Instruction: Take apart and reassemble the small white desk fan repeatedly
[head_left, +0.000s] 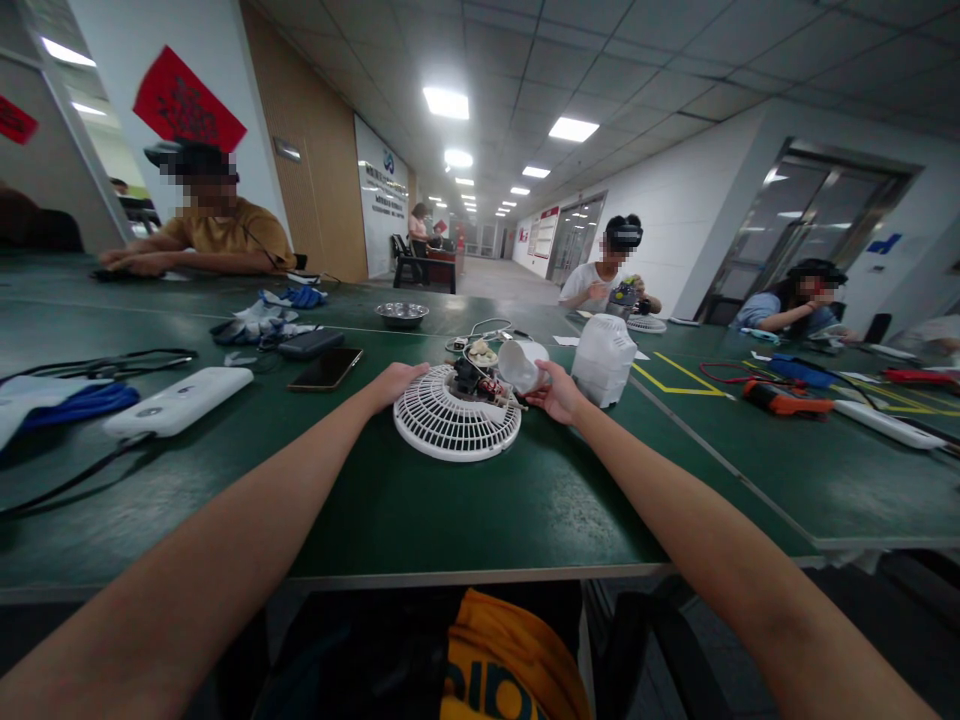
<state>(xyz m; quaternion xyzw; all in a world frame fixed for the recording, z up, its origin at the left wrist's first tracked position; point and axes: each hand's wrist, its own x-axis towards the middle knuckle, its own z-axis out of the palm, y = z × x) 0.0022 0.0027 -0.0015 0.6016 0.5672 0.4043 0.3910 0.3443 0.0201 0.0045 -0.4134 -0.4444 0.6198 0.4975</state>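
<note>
The right hand (556, 393) has its grip closed around a white cap (523, 364), holding it tilted just above the far right edge of the grille (456, 413). The left hand (396, 382) rests loosely curled on the grille's far left rim, clasping nothing that I can make out. The grille lies flat on the green bench (420, 510), straight ahead between the two hands, with the motor (474, 378) and its wires sitting on its far side. The cap's open mouth faces left toward the motor (its long axis runs roughly across the bench), so the motor lies just left of the right hand's grip and nearer to it than to the left. A white housing (604, 358) stands upright just beyond the right hand. A phone (325, 369) lies well off to the left, and other people sit at the far side.
</note>
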